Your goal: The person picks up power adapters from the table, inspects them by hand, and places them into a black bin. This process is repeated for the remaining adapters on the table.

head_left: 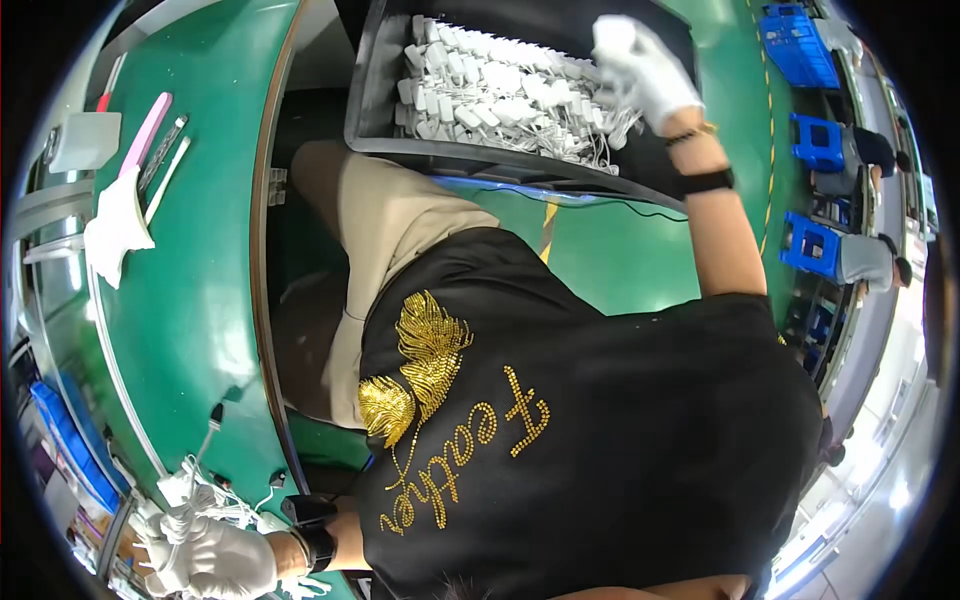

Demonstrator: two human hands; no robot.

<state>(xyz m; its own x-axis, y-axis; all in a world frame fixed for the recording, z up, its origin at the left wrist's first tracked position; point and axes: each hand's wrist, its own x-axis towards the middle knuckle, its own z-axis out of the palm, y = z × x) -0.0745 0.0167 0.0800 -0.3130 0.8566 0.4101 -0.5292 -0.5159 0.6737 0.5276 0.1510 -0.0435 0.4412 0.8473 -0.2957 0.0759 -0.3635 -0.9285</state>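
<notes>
My left hand (222, 562), in a white glove, is at the near edge of the green worktable. Its fingers are closed round a bundled white cable (180, 522); a lead with a dark plug (217, 412) sticks up from it. More white cables lie beside that hand. Over the far right side of a black bin (362, 100) is my gloved right hand (655, 85). Its fingers look bent but are blurred against the white contents, so whether they hold anything cannot be made out. Inside the bin lie many white adapter-like blocks with cables (480, 85).
On the green worktable (200, 330) lie a white cloth or glove (118, 228), a pink strip-shaped tool (148, 130) and pens. A clear box (88, 140) stands behind. A dark cable (620, 207) crosses below the bin. Blue stools (810, 245) and other people are at right.
</notes>
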